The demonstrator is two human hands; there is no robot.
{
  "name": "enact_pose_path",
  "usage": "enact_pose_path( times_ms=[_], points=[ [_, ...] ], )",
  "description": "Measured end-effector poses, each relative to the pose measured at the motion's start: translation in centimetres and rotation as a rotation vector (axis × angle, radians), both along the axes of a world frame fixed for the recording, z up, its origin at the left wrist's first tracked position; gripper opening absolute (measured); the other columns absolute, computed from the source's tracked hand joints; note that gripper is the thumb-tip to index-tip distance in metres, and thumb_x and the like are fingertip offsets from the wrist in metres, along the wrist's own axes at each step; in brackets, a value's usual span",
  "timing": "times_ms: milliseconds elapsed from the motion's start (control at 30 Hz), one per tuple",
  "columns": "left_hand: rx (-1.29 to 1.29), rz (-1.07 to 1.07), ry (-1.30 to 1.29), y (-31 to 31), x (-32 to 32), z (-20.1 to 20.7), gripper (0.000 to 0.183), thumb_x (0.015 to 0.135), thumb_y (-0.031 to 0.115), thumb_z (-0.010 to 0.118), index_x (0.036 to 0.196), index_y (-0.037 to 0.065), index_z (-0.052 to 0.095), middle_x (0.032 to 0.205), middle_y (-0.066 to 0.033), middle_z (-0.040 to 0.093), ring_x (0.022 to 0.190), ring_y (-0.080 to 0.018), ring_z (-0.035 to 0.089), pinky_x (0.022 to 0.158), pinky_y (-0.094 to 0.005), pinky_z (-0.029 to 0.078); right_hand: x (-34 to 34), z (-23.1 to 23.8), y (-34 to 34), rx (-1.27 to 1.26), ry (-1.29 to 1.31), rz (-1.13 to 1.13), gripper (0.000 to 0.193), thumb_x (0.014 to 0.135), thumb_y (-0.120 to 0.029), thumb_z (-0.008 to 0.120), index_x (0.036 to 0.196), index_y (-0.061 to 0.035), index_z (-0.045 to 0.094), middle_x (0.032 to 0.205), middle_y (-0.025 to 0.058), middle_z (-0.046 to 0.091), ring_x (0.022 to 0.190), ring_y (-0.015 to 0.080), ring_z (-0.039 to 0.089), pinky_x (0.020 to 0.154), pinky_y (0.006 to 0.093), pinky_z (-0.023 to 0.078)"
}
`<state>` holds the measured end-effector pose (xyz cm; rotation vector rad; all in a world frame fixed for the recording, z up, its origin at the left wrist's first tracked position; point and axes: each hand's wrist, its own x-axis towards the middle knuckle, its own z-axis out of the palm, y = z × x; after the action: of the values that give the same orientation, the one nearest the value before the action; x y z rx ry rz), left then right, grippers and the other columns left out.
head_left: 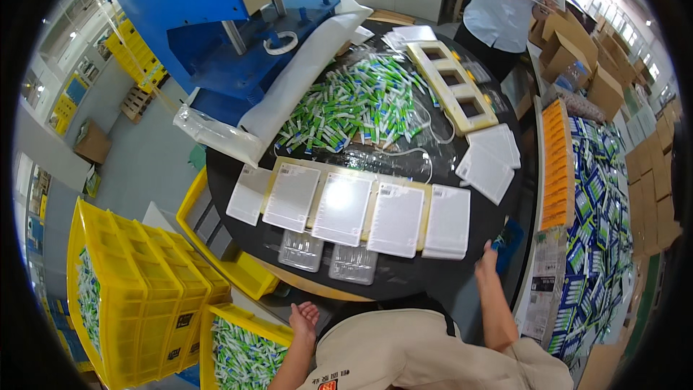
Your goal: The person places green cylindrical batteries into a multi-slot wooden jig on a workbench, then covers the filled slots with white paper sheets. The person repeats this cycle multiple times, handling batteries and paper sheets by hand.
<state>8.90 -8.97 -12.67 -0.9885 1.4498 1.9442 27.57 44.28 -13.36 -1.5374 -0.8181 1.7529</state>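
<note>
White cards [342, 208] rowed over pale-yellow frame [316, 202] on black surface [245, 242]

Near left hand [304, 319], fingers loosely spread: yellow crate [253, 320] of green-white tubes [245, 354], cut off below. Two clear blister trays [300, 253], partly covered. Beside right hand [488, 261]: unclear blue item [513, 243]; cannot tell fingers' state.

The top edge crops the blue machine [191, 7]; print [387, 192] on the white cards [395, 222] is illegibly small.

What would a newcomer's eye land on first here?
Probably the bright heap of green-and-white pieces on the far half of the black tabletop. Nearer the person lies a row of flat white panels, and a bulky blue machine looms at the far left.
</note>
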Motion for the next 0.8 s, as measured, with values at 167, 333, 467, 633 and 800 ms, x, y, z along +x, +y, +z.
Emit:
enact_pose_path(
  times_ms=[167, 333, 467, 633, 800],
  points=[
    [0.029, -0.028, -0.010, 0.7, 0.5, 0.0, 0.063, 0.109, 0.055, 0.031, 0.114, 0.001, 0.064, 0.098, -0.0119, 0.071, 0.089, -0.0242, 0.067, 0.084, -0.0390, 0.055, 1.2, 6.0, -11.9, -0.258, -0.269, 0.784, 0.047, 0.107, -0.038, 0.051, 0.106, 0.0064, 0.066, 0.101, 0.0168, 0.074, 0.079, 0.0253, 0.072, 0.072, 0.0392, 0.062],
    [0.088, -0.034, -0.021, 2.1, 0.3, 1.1, 0.065, 0.108, 0.057, 0.032, 0.124, -0.001, 0.058, 0.119, -0.0164, 0.066, 0.110, -0.0292, 0.063, 0.100, -0.0453, 0.051, -2.3, 13.8, -16.2, -0.132, -0.011, 1.261, 0.031, 0.106, -0.020, 0.056, 0.115, 0.0049, 0.071, 0.106, 0.0101, 0.075, 0.093, 0.0144, 0.069, 0.083, 0.0260, 0.054],
    [0.148, 0.103, -0.057, 3.7, -0.1, 2.0, 0.070, 0.106, 0.061, 0.035, 0.132, -0.001, 0.053, 0.136, -0.0213, 0.058, 0.125, -0.0305, 0.057, 0.107, -0.0483, 0.048, -5.0, 18.4, -13.9, 0.107, 0.074, 1.134, 0.027, 0.105, -0.016, 0.058, 0.117, 0.0052, 0.069, 0.103, 0.0097, 0.074, 0.092, 0.0120, 0.068, 0.084, 0.0258, 0.054],
    [0.344, 0.124, -0.025, 5.7, -1.2, 2.7, 0.069, 0.103, 0.065, 0.041, 0.142, 0.008, 0.047, 0.145, -0.0132, 0.050, 0.134, -0.0282, 0.047, 0.117, -0.0520, 0.035, -6.3, 20.1, -10.0, 0.234, 0.078, 0.966, 0.023, 0.104, -0.009, 0.056, 0.115, 0.0050, 0.069, 0.101, 0.0105, 0.074, 0.089, 0.0128, 0.068, 0.083, 0.0264, 0.055],
    [0.364, 0.239, 0.166, 6.6, -4.6, 2.4, 0.070, 0.104, 0.064, 0.040, 0.150, 0.012, 0.044, 0.153, -0.0076, 0.047, 0.140, -0.0282, 0.044, 0.119, -0.0494, 0.033, -5.9, 19.8, -8.5, 0.352, 0.038, 0.877, 0.020, 0.102, -0.005, 0.056, 0.114, 0.0050, 0.069, 0.097, 0.0097, 0.074, 0.086, 0.0120, 0.067, 0.081, 0.0262, 0.055]
  ],
)
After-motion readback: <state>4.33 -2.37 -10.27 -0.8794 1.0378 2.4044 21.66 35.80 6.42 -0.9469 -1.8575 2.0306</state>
